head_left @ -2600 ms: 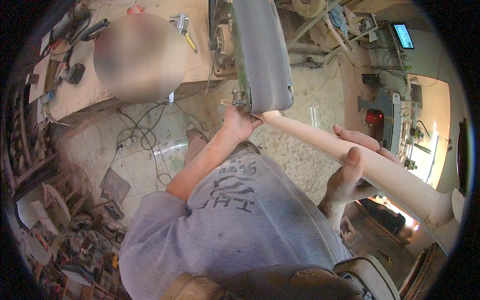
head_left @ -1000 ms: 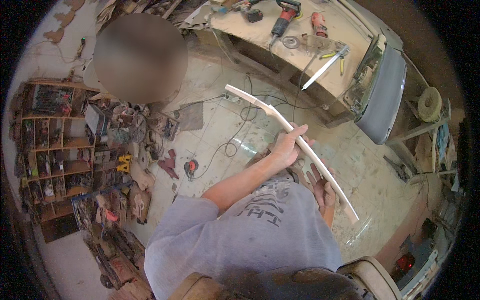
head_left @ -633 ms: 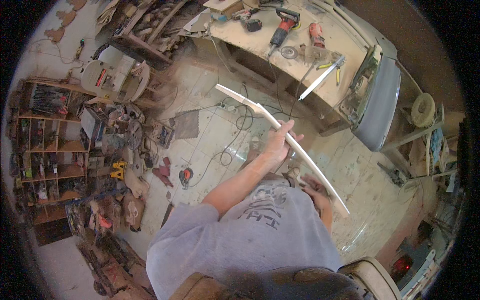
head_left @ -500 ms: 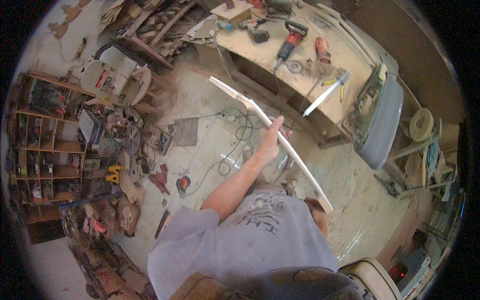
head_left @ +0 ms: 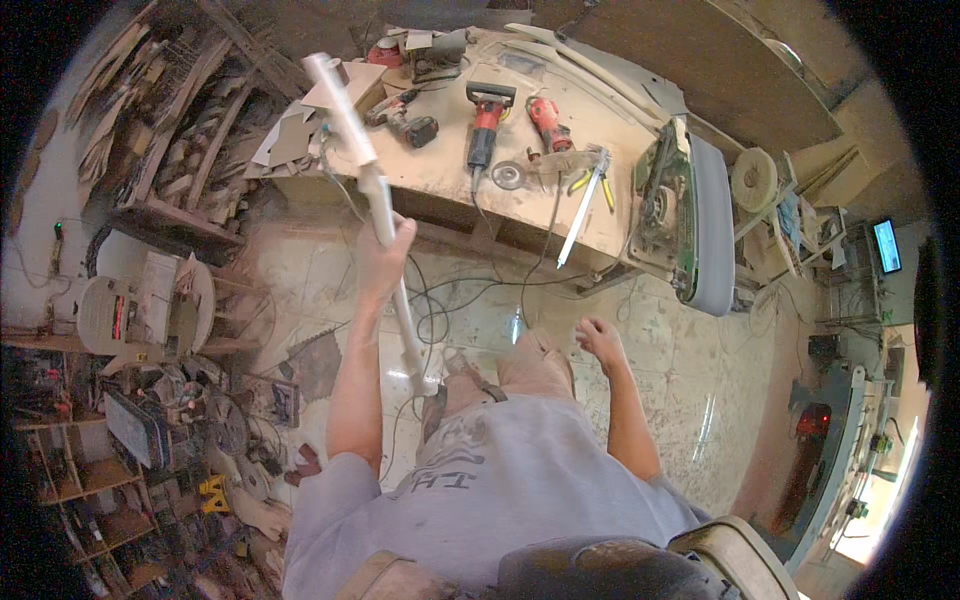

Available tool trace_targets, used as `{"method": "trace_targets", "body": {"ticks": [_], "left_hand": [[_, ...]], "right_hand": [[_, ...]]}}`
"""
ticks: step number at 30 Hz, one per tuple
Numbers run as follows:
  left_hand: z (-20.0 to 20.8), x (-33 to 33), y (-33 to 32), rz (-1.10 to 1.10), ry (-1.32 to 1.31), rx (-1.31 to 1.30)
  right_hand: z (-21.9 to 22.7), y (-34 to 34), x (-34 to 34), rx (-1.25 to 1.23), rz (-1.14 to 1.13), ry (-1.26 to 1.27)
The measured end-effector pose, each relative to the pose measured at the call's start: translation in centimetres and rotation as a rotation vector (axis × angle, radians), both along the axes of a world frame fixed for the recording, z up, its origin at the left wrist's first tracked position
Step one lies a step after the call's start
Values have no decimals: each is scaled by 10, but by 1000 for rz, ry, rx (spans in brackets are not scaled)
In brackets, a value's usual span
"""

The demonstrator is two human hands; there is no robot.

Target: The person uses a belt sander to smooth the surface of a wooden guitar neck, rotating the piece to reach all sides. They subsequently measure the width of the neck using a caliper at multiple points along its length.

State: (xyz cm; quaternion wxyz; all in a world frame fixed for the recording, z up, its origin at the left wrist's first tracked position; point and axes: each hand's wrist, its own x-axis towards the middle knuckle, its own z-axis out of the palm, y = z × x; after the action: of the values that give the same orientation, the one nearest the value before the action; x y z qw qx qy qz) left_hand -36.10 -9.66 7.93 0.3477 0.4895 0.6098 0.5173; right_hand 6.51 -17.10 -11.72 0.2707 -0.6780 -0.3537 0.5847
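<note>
My left hand [head_left: 382,258] is wrapped around a long, narrow pale strip [head_left: 343,118], probably wood, with a stepped, slightly bent outline. The strip stands slanted in front of me. Its upper end reaches over the left end of the workbench [head_left: 440,188], and its lower end comes down by my leg. Nothing is held in my right hand [head_left: 600,342], which is raised short of the bench's front edge with its fingers loosely bent and partly apart.
On the bench lie a cordless drill [head_left: 408,122], two red-and-black power tools, a round disc [head_left: 508,175], yellow-handled pliers [head_left: 608,190] and a white rod [head_left: 580,222]. A large belt machine [head_left: 708,230] stands at right. Cables [head_left: 435,300] trail across the floor; cluttered shelves [head_left: 90,470] line the left.
My left hand has swung the strip leftward and more upright. My right hand, mostly hidden before near the strip's lower end, now shows apart from it. The view has turned rightward.
</note>
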Motion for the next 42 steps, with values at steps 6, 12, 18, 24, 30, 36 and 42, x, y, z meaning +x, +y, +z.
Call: {"method": "trace_targets", "body": {"ticks": [6, 12, 18, 24, 30, 36, 42], "left_hand": [[7, -13, 0, -475, 58, -423], [-17, -21, -4, -552, 79, -604], [-33, -19, 12, -463, 389, -583], [-29, -10, 30, -271, 709, -647], [-18, -29, 40, -289, 773, -591], [-27, -61, 52, -530, 535, -541], [-23, -68, 50, -854, 95, -747]], "right_hand": [[-2, 119, -37, 191, -46, -262], [-30, 215, -81, 136, -82, -674], [-43, 226, -103, 35, -52, -793], [-28, 235, -76, 181, -159, -813], [28, 218, -89, 426, -362, -944], [75, 165, -123, 581, -561, -206], [168, 158, -152, 801, -452, -300]]}}
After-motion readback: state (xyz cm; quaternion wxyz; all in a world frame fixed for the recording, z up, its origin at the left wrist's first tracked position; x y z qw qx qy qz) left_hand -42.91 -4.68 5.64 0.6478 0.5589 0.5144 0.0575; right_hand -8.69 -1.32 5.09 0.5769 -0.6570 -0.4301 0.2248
